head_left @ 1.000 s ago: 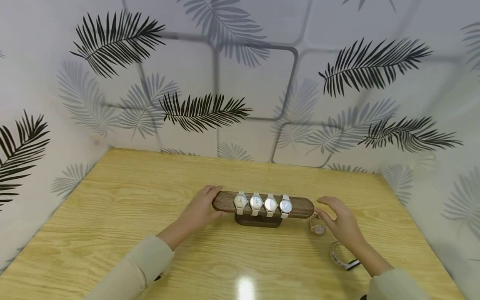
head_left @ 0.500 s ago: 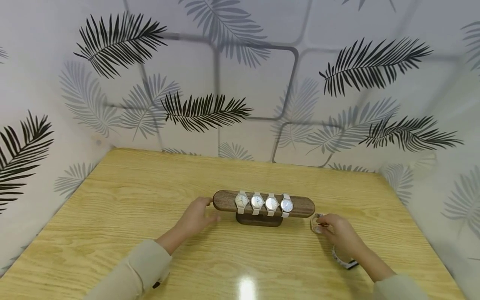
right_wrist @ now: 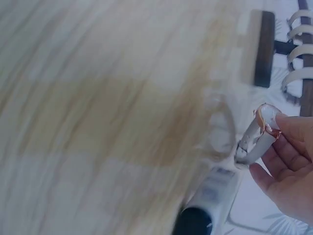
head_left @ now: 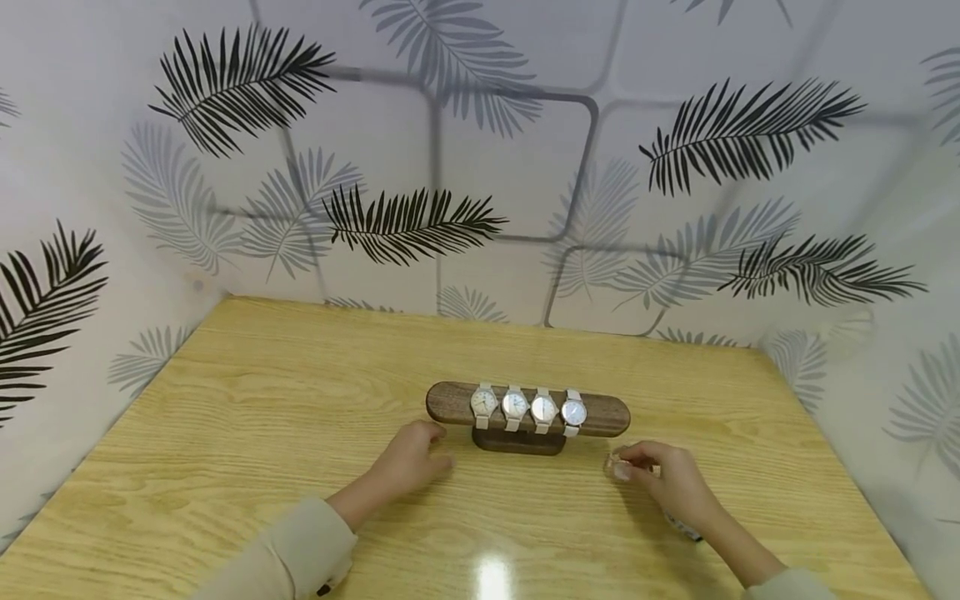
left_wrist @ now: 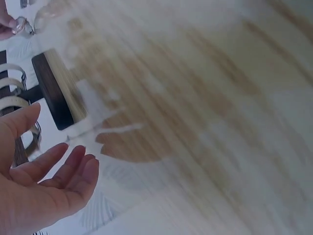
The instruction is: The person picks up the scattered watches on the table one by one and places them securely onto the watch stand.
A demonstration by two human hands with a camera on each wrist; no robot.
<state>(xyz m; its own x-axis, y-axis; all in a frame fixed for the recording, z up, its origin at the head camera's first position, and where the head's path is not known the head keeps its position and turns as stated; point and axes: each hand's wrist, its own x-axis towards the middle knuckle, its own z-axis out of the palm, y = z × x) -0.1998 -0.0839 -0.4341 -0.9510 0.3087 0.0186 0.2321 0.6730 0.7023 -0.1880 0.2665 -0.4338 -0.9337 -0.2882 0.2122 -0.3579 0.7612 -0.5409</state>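
Note:
My right hand [head_left: 675, 479] pinches a wristwatch [right_wrist: 259, 134] with a pale strap and rose-gold case, at the right of the dark wooden watch stand [head_left: 450, 403]. In the right wrist view, thumb and fingertips grip its case side while the strap loop hangs out. Several watches [head_left: 514, 405] with white straps and round pale dials sit side by side round the stand's bar. Just in front of the bar's left end is my left hand [head_left: 408, 458], fingers relaxed and holding nothing. A second loose watch [head_left: 682, 527] lies below the right hand, partly covered by the wrist.
The stand's dark base [head_left: 519, 442] rests on a wood-grain tabletop [head_left: 337, 350]. Pale walls with printed palm leaves [head_left: 412, 221] enclose the table at the back and sides. Glare [head_left: 492, 575] shines near the front.
My left hand has come off the stand's left end and moved slightly toward me. My right hand has left the stand's right end, gripped the loose watch and shifted it left.

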